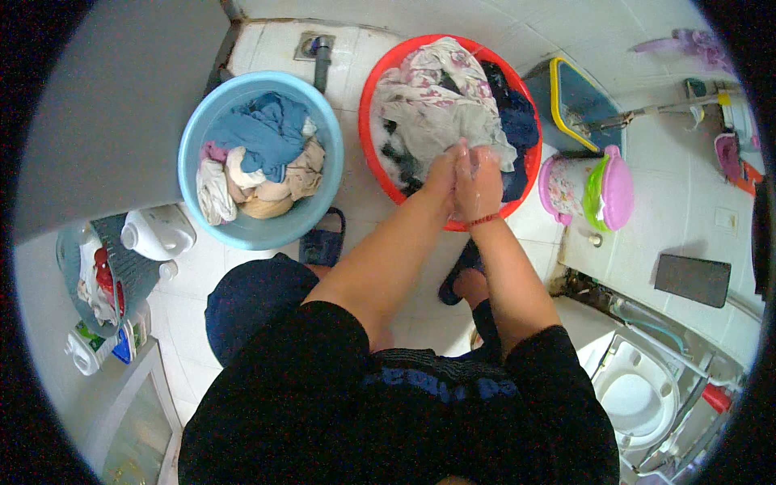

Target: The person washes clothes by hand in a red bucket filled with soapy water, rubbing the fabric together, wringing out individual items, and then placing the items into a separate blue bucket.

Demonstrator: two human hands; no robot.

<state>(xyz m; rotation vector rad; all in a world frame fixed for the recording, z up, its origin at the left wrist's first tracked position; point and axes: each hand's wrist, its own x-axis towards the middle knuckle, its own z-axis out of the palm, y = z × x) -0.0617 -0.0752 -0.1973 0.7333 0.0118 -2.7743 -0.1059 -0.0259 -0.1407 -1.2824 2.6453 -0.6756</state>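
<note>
A red basin [369, 153] on the floor holds wet laundry and suds. Over the pile in it spreads a light cloth with a pinkish floral print [440, 105]; its garment kind is unclear. My left hand [440, 178] and my right hand [478, 182] press together at the cloth's near edge, above the basin's near rim. Both look closed on this wet cloth, though the fingertips are partly hidden. A red beaded bracelet [485, 219] circles my right wrist. Dark blue clothes [515, 117] lie on the basin's right side, under and beside the floral cloth.
A light blue basin [191, 174] of clothes stands left. A drain pipe [322, 63] rises between the basins, farther back. At right are a blue bin with yellow rim [556, 93], a pink-lidded bucket [619, 190] and a squat toilet [634, 400]. A basket [149, 279] and bottles are left.
</note>
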